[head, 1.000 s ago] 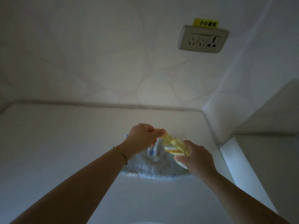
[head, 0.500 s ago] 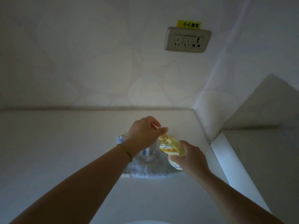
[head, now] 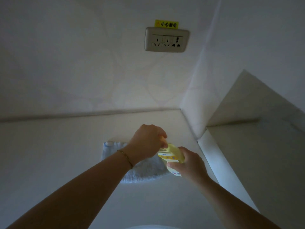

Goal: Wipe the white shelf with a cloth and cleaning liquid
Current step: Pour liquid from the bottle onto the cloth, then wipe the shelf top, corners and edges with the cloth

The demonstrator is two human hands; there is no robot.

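Observation:
A pale blue cloth (head: 145,171) lies flat on the white shelf (head: 49,154), partly under my arms. My right hand (head: 186,164) grips a small bottle of yellow cleaning liquid (head: 173,154) by its body, tilted above the cloth's right side. My left hand (head: 146,141) has its fingers curled over the bottle's top and pinches the cap there; the cap itself is hidden by the fingers. A thin bracelet sits on my left wrist.
The shelf meets a wall at the back and a padded white side panel (head: 194,103) at the right. A wall socket (head: 166,39) with a yellow warning label sits high on the wall. A lower white ledge (head: 219,166) runs along the right.
The view has shifted, so the socket sits further left. My left hand's fingers have curled tighter over the bottle's top. Cloth and bottle stay in the same spot.

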